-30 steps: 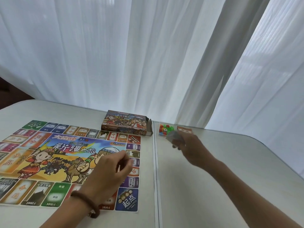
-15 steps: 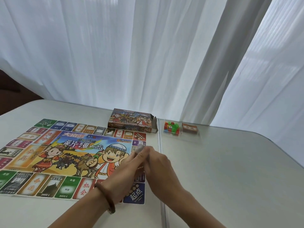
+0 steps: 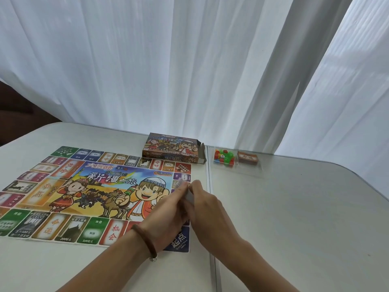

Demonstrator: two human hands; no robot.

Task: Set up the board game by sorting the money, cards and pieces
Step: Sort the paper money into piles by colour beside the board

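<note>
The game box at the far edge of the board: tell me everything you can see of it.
The game box is a flat printed cardboard carton, its top face covered in bright cartoon art of two children and a Chinese title. It lies flat on the table, picture side up, just behind the far right corner of the board. Its right end flap stands open. Nothing rests on it.

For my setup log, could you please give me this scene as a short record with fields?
Board: game board spread flat on the table, left side
Box: game box beyond the board's far edge, end flap open
Tray: clear tray holding coloured pieces and brown card deck
Hands: left hand and right hand together pinch a small pale bundle over the board's right edge
</note>
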